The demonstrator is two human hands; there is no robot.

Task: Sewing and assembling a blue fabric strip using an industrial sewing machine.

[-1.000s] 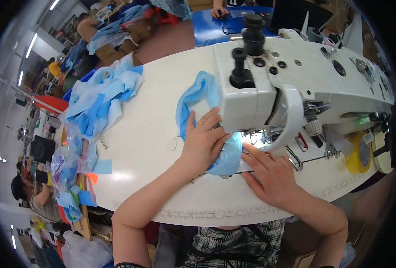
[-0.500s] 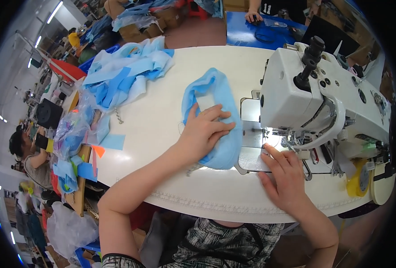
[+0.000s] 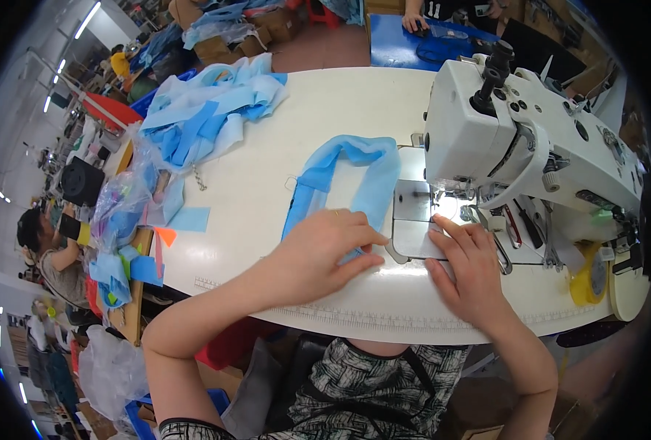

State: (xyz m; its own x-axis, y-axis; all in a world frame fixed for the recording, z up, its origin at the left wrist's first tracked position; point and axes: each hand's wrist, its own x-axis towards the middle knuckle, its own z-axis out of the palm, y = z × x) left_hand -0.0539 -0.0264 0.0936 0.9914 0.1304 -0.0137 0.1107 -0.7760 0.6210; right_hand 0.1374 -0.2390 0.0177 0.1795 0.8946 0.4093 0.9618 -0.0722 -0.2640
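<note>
A light-blue fabric band lies in a loop on the white table, left of the white sewing machine. My left hand rests over the loop's near end and hides part of it. Its thumb and forefinger are apart, and a bit of blue cloth shows between them. My right hand lies on the machine's metal plate, fingers stretched out, fingertips close to the lit presser-foot area. Whether any cloth is under those fingertips cannot be made out.
A heap of blue fabric pieces covers the table's far left. Scissors-like metal tools and a yellow tape roll are right of my right hand. A printed ruler strip follows the near edge. Another person's hand rests on a blue table beyond.
My left hand has moved toward me, and the fabric loop has turned and spread into a more angular shape. The right hand stays by the presser foot. The whole view has shifted slightly.
</note>
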